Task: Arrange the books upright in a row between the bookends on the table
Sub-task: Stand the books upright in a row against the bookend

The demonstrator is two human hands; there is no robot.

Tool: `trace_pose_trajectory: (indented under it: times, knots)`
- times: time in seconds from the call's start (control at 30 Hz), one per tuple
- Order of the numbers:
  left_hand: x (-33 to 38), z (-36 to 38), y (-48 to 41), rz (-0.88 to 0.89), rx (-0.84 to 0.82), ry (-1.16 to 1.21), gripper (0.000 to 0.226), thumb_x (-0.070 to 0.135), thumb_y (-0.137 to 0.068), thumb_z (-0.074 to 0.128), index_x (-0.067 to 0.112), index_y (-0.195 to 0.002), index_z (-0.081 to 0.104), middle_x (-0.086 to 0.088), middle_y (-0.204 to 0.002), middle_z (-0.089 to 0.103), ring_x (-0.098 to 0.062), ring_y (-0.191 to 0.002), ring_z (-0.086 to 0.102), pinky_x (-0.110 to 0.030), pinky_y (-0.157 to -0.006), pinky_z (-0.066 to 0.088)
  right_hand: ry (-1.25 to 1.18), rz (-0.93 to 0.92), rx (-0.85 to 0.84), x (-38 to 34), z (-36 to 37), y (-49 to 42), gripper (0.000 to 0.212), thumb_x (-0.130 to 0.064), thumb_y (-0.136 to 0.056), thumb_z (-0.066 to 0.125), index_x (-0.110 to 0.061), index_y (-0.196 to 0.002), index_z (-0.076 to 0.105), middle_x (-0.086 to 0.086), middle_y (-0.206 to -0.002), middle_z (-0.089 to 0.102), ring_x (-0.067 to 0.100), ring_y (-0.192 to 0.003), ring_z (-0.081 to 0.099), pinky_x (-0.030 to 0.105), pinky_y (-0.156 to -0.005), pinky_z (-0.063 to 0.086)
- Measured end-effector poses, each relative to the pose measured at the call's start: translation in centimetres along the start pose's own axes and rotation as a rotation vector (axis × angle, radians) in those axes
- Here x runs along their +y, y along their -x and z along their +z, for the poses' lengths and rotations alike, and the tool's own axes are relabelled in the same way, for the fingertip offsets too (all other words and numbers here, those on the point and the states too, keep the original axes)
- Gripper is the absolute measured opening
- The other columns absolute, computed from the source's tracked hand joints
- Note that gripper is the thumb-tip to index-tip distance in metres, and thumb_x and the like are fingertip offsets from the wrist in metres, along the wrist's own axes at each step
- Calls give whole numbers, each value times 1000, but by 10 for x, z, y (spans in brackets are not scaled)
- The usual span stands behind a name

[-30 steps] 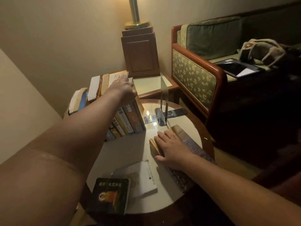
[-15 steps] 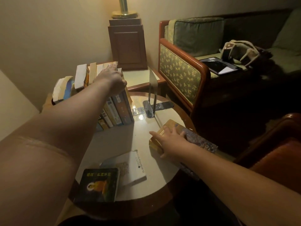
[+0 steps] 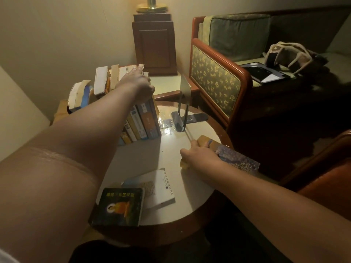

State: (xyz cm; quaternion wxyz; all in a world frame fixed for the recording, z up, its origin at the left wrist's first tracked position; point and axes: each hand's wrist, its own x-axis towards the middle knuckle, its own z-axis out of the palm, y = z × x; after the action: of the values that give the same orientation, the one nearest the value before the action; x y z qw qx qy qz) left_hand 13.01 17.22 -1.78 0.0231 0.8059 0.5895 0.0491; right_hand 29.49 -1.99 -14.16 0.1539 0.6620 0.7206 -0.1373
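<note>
Paperback row at 11 o'clock, thin metal bookend at 1.
Left hand lies across page tops; right hand, flat earlier, now grips mottled book.

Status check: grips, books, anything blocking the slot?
Left grip rests atop the upright row of books. Right grip holds the large blue-and-gold book. Gap before the grey metal bookend unobstructed; black-covered book, white book lie flat.

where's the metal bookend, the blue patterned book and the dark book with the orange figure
metal bookend (image 3: 185, 91), head view, on its upright plate
blue patterned book (image 3: 238, 161), head view, on its blue cover
dark book (image 3: 118, 207), head view, on its front cover
</note>
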Motion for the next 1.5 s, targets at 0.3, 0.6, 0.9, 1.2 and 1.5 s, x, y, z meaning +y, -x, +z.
trace_pose_trajectory:
  times: [0.3, 0.6, 0.9, 1.2, 1.5]
  knots:
    - [1, 0, 4, 9, 13, 13, 48, 35, -103, 39, 23, -148, 50, -9, -169, 8, -29, -155, 10, -45, -123, 17, -207, -78, 560, 35, -6, 33, 34, -40, -103, 55, -24, -132, 45, 23, -156, 40, 52, -134, 48, 58, -99, 53]
    - [3, -3, 6, 9, 4, -1, 47, 34, -104, 39, 21, -149, 48, -10, -169, 8, -29, -155, 9, -43, -123, 15, -419, -336, 1087, 29, -27, 30, 24, -30, -104, 59, -17, -123, 52, 18, -124, 68, 36, -103, 72, 45, -87, 62]
    - [6, -9, 9, -11, -20, 2, 47, 34, -104, 39, 24, -150, 46, -7, -170, 7, -27, -156, 6, -43, -123, 14, -676, -306, 1153, -4, -25, 21, 43, -26, -92, 77, -16, -122, 47, 10, -104, 73, 20, -85, 76, 10, -80, 52]
    - [3, -5, 6, -17, -22, 2, 49, 37, -103, 41, 25, -151, 45, -7, -170, 6, -27, -156, 6, -45, -123, 14, -686, -50, 921, -19, -67, 35, 46, -51, -85, 74, -15, -105, 54, 4, -107, 55, 18, -91, 61, 24, -69, 59]
    - [1, -4, 5, -1, -23, 8, 49, 38, -104, 40, 25, -150, 46, -8, -170, 6, -27, -156, 6, -43, -123, 14, -634, 64, 686, -8, -84, 27, 73, -36, -89, 68, -23, -150, 31, 9, -134, 48, 25, -112, 58, 22, -72, 47]
